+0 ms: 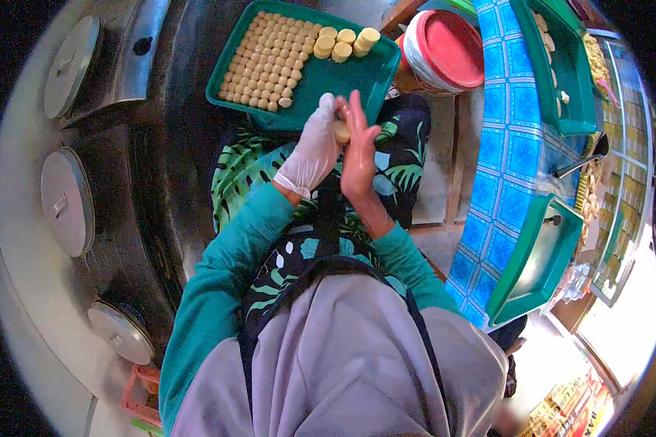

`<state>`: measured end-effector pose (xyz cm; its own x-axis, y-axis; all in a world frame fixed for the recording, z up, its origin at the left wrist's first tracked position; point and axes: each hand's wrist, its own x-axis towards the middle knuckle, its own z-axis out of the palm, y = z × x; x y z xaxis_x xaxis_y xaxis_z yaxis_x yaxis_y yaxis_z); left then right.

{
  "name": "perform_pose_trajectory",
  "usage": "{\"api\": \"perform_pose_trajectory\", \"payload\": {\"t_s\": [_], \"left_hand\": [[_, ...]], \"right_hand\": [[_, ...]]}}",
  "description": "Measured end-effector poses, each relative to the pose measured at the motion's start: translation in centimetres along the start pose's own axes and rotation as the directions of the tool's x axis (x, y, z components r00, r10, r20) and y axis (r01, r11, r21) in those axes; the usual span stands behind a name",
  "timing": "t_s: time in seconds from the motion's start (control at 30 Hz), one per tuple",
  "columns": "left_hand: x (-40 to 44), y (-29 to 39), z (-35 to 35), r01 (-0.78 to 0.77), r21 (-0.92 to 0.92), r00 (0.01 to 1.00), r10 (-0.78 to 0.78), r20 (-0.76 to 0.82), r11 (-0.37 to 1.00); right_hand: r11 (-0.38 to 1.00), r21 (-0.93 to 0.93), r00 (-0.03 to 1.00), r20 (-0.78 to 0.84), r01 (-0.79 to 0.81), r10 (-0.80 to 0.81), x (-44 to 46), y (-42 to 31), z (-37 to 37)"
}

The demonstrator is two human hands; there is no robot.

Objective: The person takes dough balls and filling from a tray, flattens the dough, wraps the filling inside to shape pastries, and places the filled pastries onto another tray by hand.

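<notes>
My left hand [310, 153], in a thin white glove, and my bare right hand [358, 156] are held palm to palm above my lap. A pale dough ball [341, 132] shows between the palms, partly hidden by them. The fingers of my right hand are stretched out, pointing away from me. Just beyond my hands lies a green tray [328, 84]. Rows of small round dough balls [262, 62] fill its left side. Thick round dough pieces [342, 52], some stacked, sit at its far right.
A red-lidded bucket [452, 47] stands right of the tray. Further right, a table with a blue checked cloth [494, 175] holds a green tray with dough pieces [572, 80] and another green tray [532, 269]. Round metal lids [69, 200] sit on the dark surface at left.
</notes>
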<state>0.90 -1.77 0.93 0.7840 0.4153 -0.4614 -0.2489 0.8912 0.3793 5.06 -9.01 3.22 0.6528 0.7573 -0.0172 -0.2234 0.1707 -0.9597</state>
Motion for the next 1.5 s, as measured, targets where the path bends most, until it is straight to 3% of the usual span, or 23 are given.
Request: {"api": "perform_pose_trajectory", "payload": {"t_s": [0.03,0.1,0.17,0.23,0.27,0.3,0.37,0.43,0.5,0.6,0.63,0.67,0.7,0.83,0.93,1.0,1.03,1.1,1.27,1.33,1.37,1.43,1.5], "left_hand": [[0.1,-0.5,0.4,-0.044,0.082,0.998,0.041,0.04,0.996],[0.3,-1.0,1.2,-0.044,0.028,0.998,0.045,-0.037,0.999],[-0.7,-0.6,2.1,-0.219,0.233,0.971,0.189,0.145,0.947],[-0.6,0.2,1.9,-0.189,0.181,0.974,0.162,0.157,0.965],[0.0,0.3,0.8,-0.141,0.06,0.983,0.133,0.128,0.988],[0.4,0.5,0.1,-0.098,-0.064,0.99,0.104,0.1,0.993],[-0.4,1.7,1.5,-0.111,-0.144,0.994,0.112,0.0,0.983],[-0.2,1.6,1.4,-0.157,-0.177,0.985,0.167,0.044,0.972],[-0.2,1.2,1.3,-0.166,-0.163,0.983,0.176,0.05,0.973],[-2.2,2.3,3.2,0.036,-0.379,0.99,0.018,0.138,0.925],[-1.9,2.4,3.0,0.031,-0.381,0.99,0.024,0.14,0.924],[-1.5,2.5,2.4,0.012,-0.292,0.992,0.025,0.123,0.956],[-1.2,2.4,1.8,-0.004,-0.203,0.995,0.025,0.102,0.979],[-0.2,1.6,0.5,-0.121,-0.209,0.972,0.158,0.172,0.97],[-0.2,1.1,0.9,-0.193,-0.162,0.973,0.21,0.093,0.968],[-0.2,1.0,1.4,-0.195,-0.178,0.979,0.203,0.03,0.964],[0.1,1.0,1.7,-0.2,-0.178,0.978,0.208,0.03,0.963],[0.2,0.7,2.0,-0.254,-0.201,0.967,0.245,-0.069,0.946],[0.8,0.5,0.6,-0.197,-0.24,0.98,0.201,-0.007,0.951],[0.9,0.7,0.7,-0.112,-0.434,0.988,0.149,0.051,0.894],[0.8,0.7,0.8,-0.112,-0.434,0.987,0.149,0.053,0.894],[0.0,1.5,2.6,-0.139,-0.388,0.99,0.116,-0.082,0.911],[0.2,1.5,2.3,-0.099,-0.388,0.995,0.084,-0.056,0.916]], "right_hand": [[1.0,0.0,1.0,-0.007,0.007,-0.007,0.9,-0.4,0.2],[0.946,-0.291,0.982,-0.082,0.139,-0.17,2.8,-0.2,-0.2],[0.777,-0.577,0.925,-0.092,0.253,-0.37,4.8,1.4,-1.5],[0.666,-0.665,0.906,0.04,0.339,-0.421,5.5,0.8,-1.6],[0.768,-0.575,0.939,-0.001,0.282,-0.345,5.6,0.4,-1.7],[0.77,-0.569,0.938,0.005,0.287,-0.346,5.2,0.1,-2.0],[0.639,-0.638,0.868,0.096,0.43,-0.488,3.3,-0.4,-2.6],[0.643,-0.659,0.893,0.101,0.391,-0.439,2.1,0.0,-2.6],[0.518,-0.761,0.881,0.146,0.391,-0.451,1.6,0.0,-2.8],[0.567,-0.72,0.898,0.183,0.4,-0.401,2.4,-0.6,-3.3],[0.585,-0.708,0.911,0.218,0.395,-0.351,2.7,-0.7,-3.3],[0.526,-0.733,0.873,0.19,0.431,-0.45,2.8,-0.6,-3.2],[0.528,-0.731,0.874,0.194,0.432,-0.446,2.6,-0.7,-3.3],[0.55,-0.726,0.883,0.169,0.412,-0.438,2.6,-0.2,-3.5],[0.577,-0.727,0.909,0.159,0.372,-0.386,2.7,-0.5,-3.0],[0.487,-0.772,0.85,0.13,0.41,-0.51,2.5,-1.0,-2.3],[0.487,-0.769,0.849,0.133,0.414,-0.511,2.5,-1.0,-2.2],[0.31,-0.875,0.858,0.195,0.371,-0.475,1.7,-0.5,-2.5],[0.383,-0.862,0.891,0.153,0.332,-0.428,1.7,0.3,-2.7],[0.461,-0.811,0.89,0.151,0.361,-0.431,2.2,0.5,-2.8],[0.46,-0.811,0.889,0.151,0.361,-0.432,2.3,0.5,-2.9],[0.495,-0.8,0.865,0.059,0.34,-0.499,2.5,0.0,-2.4],[0.486,-0.818,0.867,0.029,0.307,-0.498,2.6,0.4,-3.1]]}}
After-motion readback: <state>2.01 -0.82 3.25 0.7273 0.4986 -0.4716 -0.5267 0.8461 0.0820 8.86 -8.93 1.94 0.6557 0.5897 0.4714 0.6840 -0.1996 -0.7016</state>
